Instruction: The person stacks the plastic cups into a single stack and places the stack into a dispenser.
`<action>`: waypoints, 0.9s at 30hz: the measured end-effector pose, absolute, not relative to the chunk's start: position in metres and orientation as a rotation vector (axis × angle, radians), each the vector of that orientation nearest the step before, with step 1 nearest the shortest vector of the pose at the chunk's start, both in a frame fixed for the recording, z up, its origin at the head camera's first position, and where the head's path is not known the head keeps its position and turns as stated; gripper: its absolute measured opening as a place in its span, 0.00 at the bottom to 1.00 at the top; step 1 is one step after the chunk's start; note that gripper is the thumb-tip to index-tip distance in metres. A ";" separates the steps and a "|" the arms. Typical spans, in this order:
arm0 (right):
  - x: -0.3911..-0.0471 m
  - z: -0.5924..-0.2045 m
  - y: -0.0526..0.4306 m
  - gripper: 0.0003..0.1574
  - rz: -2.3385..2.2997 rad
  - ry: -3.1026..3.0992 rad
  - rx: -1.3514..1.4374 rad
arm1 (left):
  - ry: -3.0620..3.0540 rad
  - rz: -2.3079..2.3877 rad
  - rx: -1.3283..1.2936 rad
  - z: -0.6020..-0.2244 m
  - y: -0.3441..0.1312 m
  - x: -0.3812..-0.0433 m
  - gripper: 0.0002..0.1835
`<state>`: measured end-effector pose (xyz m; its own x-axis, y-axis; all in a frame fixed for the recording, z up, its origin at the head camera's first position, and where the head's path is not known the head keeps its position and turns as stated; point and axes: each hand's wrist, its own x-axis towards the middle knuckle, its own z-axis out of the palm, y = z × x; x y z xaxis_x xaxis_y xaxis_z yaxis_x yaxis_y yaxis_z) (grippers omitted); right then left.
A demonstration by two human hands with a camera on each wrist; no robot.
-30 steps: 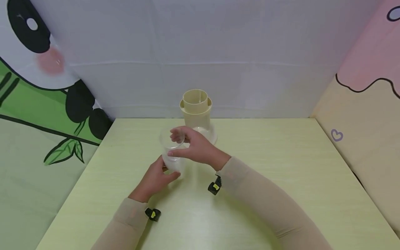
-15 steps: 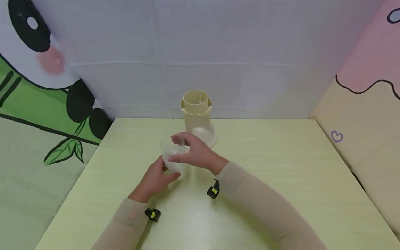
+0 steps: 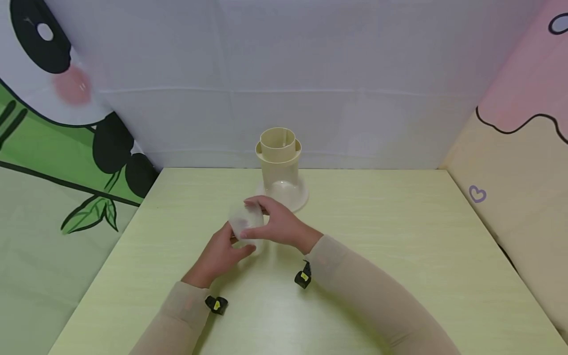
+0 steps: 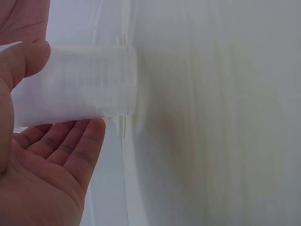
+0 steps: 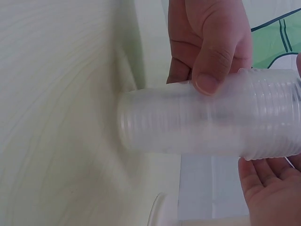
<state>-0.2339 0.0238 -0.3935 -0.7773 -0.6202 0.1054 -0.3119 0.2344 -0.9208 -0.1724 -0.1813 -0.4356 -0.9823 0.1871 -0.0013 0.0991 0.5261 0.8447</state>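
A stack of nested clear plastic cups stands close over the table between my two hands. My left hand holds it low down, its fingers along one side and its thumb against the other. Higher up, my right hand grips the rim end between thumb and fingers. Several ribbed rims show along the upper part of the stack in the right wrist view. The base end points down at the table in both wrist views.
Behind the hands stands a cream cylinder with a narrower tube in its top and a round whitish base. The pale wooden table meets a white cloth backdrop. Printed panels flank it left and right.
My right hand has moved down and slightly toward me, lowering a clear cup into the stack, so less of it stands up. The left hand has stayed in place.
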 end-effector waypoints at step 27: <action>-0.239 -0.405 0.051 0.50 -1.581 2.190 -0.868 | 2.663 1.462 0.189 -0.440 -0.180 -0.175 0.38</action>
